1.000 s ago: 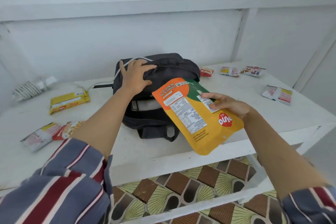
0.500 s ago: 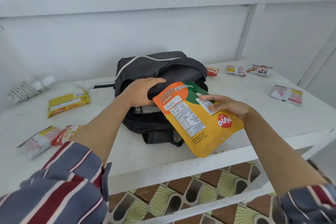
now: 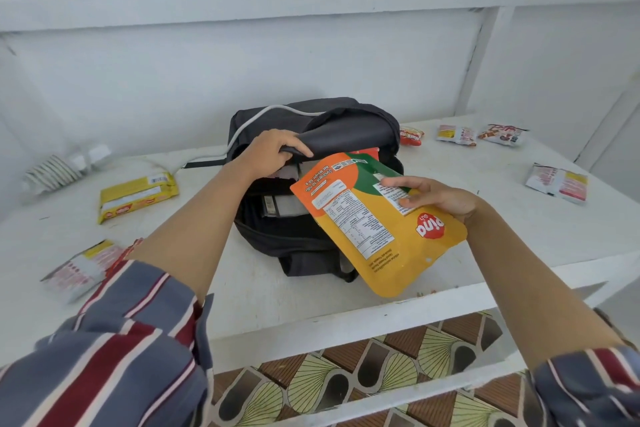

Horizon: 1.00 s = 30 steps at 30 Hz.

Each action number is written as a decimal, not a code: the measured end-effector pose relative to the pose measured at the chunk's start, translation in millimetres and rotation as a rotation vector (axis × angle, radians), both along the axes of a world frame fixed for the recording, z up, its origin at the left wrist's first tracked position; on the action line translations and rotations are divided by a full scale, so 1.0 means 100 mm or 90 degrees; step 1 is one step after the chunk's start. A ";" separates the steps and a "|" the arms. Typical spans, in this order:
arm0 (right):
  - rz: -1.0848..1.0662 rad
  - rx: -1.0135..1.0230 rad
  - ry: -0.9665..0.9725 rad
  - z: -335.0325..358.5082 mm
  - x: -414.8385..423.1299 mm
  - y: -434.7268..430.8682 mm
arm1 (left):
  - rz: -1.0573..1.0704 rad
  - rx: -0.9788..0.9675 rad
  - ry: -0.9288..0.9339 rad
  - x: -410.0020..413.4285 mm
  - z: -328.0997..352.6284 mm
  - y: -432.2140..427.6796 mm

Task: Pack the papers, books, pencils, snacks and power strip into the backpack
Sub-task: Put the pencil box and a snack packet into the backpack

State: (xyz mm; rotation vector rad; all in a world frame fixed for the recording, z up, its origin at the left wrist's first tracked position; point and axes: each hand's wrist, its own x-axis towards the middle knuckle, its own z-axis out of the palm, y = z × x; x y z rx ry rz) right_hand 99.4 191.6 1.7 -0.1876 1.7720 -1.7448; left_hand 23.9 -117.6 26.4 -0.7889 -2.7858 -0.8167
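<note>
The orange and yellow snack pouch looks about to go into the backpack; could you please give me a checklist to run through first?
1. Dark grey fabric backpack mouth open: ok; the left hand lifts its flap.
2. Grip on the orange and yellow plastic snack pouch: ok; the right hand pinches it.
3. Pouch edge aimed at the mouth: ok.
4. Room inside: cannot tell; a flat grey item and a red packet show there.
5. Backpack resting on the white table: ok.

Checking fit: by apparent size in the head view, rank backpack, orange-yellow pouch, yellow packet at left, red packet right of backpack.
1. backpack
2. orange-yellow pouch (nearer camera; margin unsure)
3. yellow packet
4. red packet
</note>
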 end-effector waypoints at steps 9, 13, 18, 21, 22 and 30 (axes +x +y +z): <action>-0.004 -0.004 0.006 0.03 -0.05 -0.15 | -0.002 -0.080 -0.112 -0.12 0.18 -0.05; 0.013 0.011 0.011 0.02 -0.10 -0.23 | -0.008 -0.063 -0.106 -0.20 0.26 -0.08; 0.008 0.034 0.018 0.09 -0.24 -0.42 | -0.002 0.007 -0.109 -0.29 0.47 -0.06; 0.023 0.012 0.015 0.10 -0.35 -0.57 | 0.012 0.015 -0.114 -0.29 0.53 -0.04; 0.026 0.017 0.023 0.11 -0.39 -0.64 | 0.014 0.017 -0.114 -0.29 0.54 -0.04; -0.061 0.007 0.020 0.09 -0.45 -1.03 | 0.021 0.012 -0.087 -0.25 0.61 -0.07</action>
